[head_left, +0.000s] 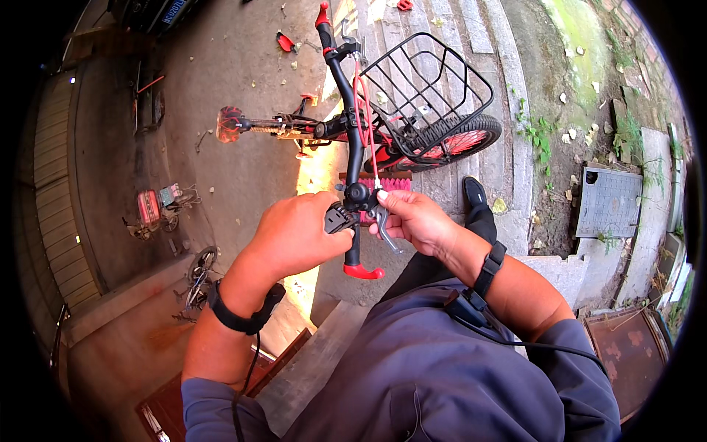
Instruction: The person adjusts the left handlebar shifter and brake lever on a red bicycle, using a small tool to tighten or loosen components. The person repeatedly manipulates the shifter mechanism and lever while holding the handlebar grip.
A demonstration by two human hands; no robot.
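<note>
A small bicycle stands in front of me, its black handlebar (356,151) running from far to near, with a red tip at each end. My left hand (294,234) is closed around a black ridged object (339,218), perhaps a folding tool, against the near part of the bar. Opposite it, my right hand (416,221) pinches the silver brake lever (384,227) by its pivot, the thumb beside the end of the red brake cable (374,151). A round black bell-like piece (358,193) sits on the bar between my hands. Some right fingertips are hidden behind the lever.
A black wire basket (431,96) sits over the front wheel (471,138); the flame-patterned saddle (230,124) points left. A red part (285,42) lies on the concrete. Further left are another bicycle (200,276) and a red-and-pink cart-like thing (149,211). A grey cover (608,201) lies at right.
</note>
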